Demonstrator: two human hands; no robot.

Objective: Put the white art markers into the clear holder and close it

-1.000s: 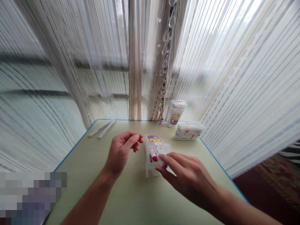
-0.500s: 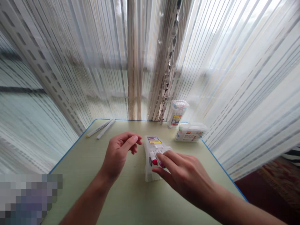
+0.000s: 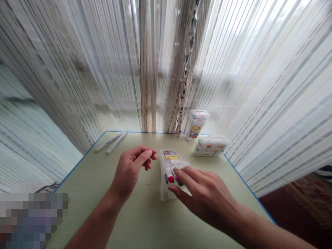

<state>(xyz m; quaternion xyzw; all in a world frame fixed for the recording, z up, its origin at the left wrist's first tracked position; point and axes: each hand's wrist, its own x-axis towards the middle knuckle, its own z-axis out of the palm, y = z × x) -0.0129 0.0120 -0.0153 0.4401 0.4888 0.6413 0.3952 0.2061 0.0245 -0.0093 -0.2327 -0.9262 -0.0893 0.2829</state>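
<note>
A clear plastic marker case (image 3: 164,192) with a yellow and blue label lies on the table in front of me. White markers lie in it, one with a red end (image 3: 170,179) and one with a green end (image 3: 181,183). My right hand (image 3: 207,186) reaches over the case from the right, fingertips touching the markers, thumb apart from the fingers near the red end. To the left of the case, my left hand (image 3: 135,166) hovers with fingers curled and thumb against them, nothing visible inside. The right fingers hide part of the case.
Two white markers (image 3: 116,142) lie at the table's back left. At the back right, one filled marker case (image 3: 196,126) stands upright and another marker case (image 3: 210,147) rests on its side. Striped curtains (image 3: 103,69) hang behind the blue-edged table (image 3: 140,221).
Both hands keep nearly the same place. The green marker end now shows beneath my right fingers, where it was hidden before. The view has shifted slightly.
</note>
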